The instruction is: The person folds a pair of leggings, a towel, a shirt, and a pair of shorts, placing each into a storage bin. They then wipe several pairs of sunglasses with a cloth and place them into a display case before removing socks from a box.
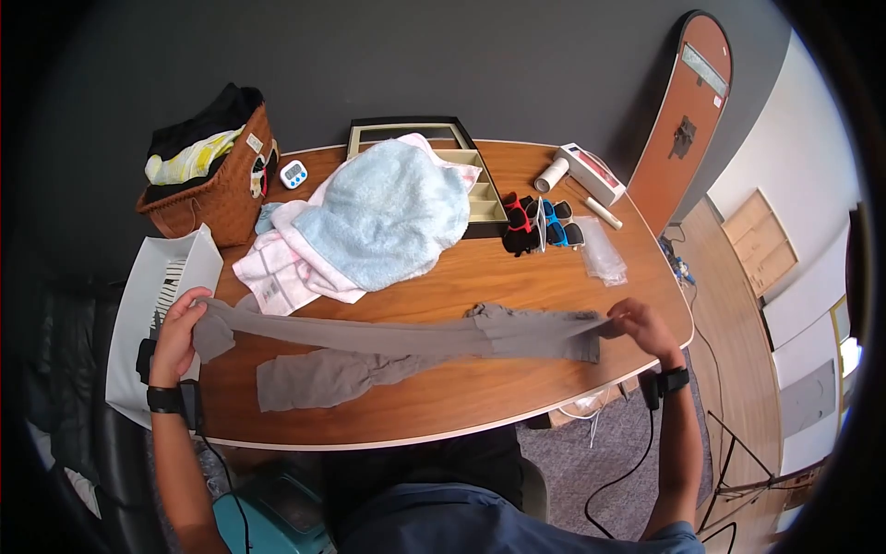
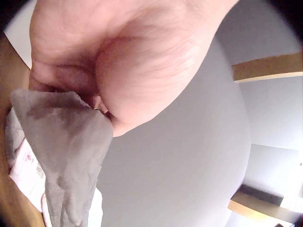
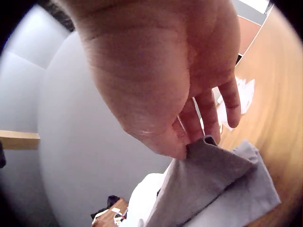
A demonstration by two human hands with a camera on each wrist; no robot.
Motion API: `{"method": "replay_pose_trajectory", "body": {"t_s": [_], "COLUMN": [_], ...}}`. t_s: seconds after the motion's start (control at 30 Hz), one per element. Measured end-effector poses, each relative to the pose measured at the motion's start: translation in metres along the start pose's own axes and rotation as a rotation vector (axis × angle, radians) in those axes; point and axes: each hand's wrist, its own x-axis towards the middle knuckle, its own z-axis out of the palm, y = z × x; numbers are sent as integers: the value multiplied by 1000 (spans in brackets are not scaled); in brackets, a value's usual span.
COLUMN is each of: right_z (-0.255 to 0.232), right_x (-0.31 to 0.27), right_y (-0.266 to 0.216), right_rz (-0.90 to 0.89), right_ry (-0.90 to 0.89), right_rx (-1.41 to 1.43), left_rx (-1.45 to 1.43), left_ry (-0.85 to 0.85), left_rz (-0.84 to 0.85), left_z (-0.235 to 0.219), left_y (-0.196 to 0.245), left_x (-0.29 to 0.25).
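A long, thin grey fabric piece [image 1: 369,334], tube-like and sheer, is stretched sideways over the near part of the table. My left hand [image 1: 177,334] pinches one end of it, and a wider flap hangs beside the fingers. In the left wrist view this grey fabric [image 2: 66,137] runs down from between thumb and fingers. My right hand [image 1: 644,328] pinches the other end between thumb and fingertips, the remaining fingers spread, as the right wrist view shows at a folded corner [image 3: 213,165]. A second grey fabric piece [image 1: 314,379], crumpled, lies beneath, partly hidden by the stretched one.
Blue and pink-white towels [image 1: 388,217] lie piled mid-table, overlapping a compartment box [image 1: 484,203]. Several sunglasses [image 1: 521,226], a plastic bag [image 1: 602,251] and a white box [image 1: 592,174] sit to the right. At left stand a clothes-filled basket [image 1: 217,198], a timer [image 1: 293,174] and a white bin [image 1: 138,305].
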Motion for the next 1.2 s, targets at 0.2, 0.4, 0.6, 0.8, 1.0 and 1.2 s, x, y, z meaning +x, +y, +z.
{"method": "replay_pose_trajectory", "body": {"t_s": [0.2, 0.4, 0.6, 0.8, 1.0, 1.2], "right_z": [-31, -9, 26, 44, 34, 21], "right_x": [100, 95, 44, 36, 24, 11], "right_y": [4, 19, 84, 61, 59, 82], "right_rz": [-123, 20, 115, 88, 87, 112], "right_ry": [280, 316, 256, 286, 309, 383], "right_rx": [-98, -472, -595, -166, 443, 393], "left_rx": [-94, 480, 1050, 745, 4, 236], "left_ry": [80, -2, -166, -406, -402, -332], "left_rz": [105, 198, 241, 376, 57, 1], "left_z": [1, -11, 34, 45, 43, 38], "left_y": [1, -49, -64, -74, -52, -17], "left_x": [58, 39, -24, -13, -22, -26]}}
